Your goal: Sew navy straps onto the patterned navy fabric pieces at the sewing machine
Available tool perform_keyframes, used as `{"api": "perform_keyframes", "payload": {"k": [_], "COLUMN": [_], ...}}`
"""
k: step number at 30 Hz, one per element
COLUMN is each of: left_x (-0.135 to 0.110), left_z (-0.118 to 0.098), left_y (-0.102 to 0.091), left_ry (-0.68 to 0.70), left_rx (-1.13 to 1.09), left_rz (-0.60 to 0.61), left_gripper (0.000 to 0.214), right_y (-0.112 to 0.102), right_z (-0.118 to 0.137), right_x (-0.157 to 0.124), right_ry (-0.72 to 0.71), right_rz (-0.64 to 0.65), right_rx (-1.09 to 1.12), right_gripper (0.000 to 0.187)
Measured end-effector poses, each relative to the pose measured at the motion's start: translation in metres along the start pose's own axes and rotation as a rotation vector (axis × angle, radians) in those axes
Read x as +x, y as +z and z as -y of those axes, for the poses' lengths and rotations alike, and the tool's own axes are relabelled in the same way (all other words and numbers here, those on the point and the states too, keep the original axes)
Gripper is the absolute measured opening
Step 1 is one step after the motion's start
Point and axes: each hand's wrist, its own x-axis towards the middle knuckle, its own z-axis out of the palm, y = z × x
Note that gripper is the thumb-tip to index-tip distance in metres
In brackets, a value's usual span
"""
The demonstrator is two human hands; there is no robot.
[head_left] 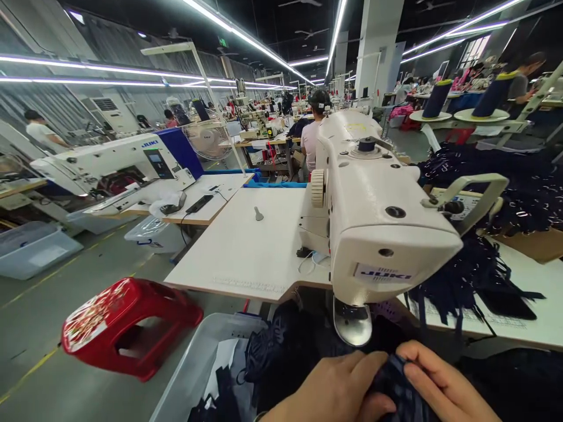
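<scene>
Dark navy cloth [399, 390], one bunched piece, pinched in the fingers of left hand [336, 384] and right hand [444, 381], near the white sewing machine [387, 199]; probable fault: folds slipping out of line, should either pinch loosen.

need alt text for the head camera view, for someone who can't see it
A person's left hand and right hand pinch dark blue fabric before a white JUKI sewing machine. Dark fabric pieces are heaped on a white table at right. At left are a red stool and a pale bin holding dark material.
</scene>
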Motion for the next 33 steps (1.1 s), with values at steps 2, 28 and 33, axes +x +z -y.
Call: {"api": "perform_keyframes", "payload": {"k": [2,28,33], "left_x": [-0.003,-0.004,-0.002], "left_z": [-0.001,-0.002,0.016], "left_y": [0.007,-0.026,-0.017], "left_ry": [0.04,-0.118,-0.367], "left_rx": [0.159,-0.353,0.002], "left_rz": [-0.102,-0.147,-0.366], "left_gripper": [0.061,0.051,0.03], "right_y": [0.005,0.019,0.033], "right_z": [-0.005,0.03,0.016], "right_x": [0.006,0.027,0.052], "right_ry": [0.055,-0.892,-0.578], "right_rz": [-0.168,0.144,-0.285], "right_rx": [0.085,-0.549,-0.626], "right_gripper": [0.029,0.02,0.026]}}
